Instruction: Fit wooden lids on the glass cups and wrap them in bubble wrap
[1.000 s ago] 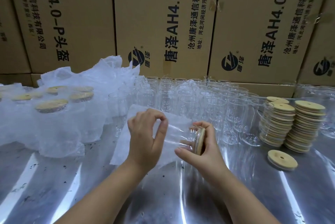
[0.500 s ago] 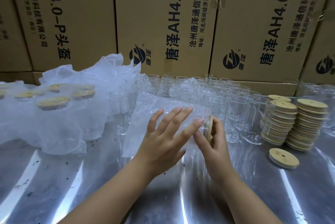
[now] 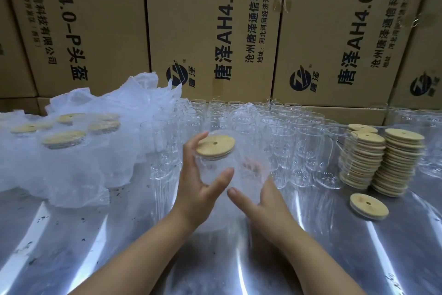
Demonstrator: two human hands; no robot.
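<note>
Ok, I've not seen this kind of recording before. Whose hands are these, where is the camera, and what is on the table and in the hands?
There is no machine here. A person works with bare hands, and the single picture comes from a wide-angle camera worn on the head, looking forward and down.

The left hand and right hand together hold a clear glass cup. It has a round wooden lid on top and filmy bubble wrap around its body.

On the shiny metal table stand rows of empty clear glass cups. To the right are two stacks of round wooden lids and one loose lid. To the left lies a heap of cups already lidded and wrapped. Brown printed cardboard boxes fill the background.
</note>
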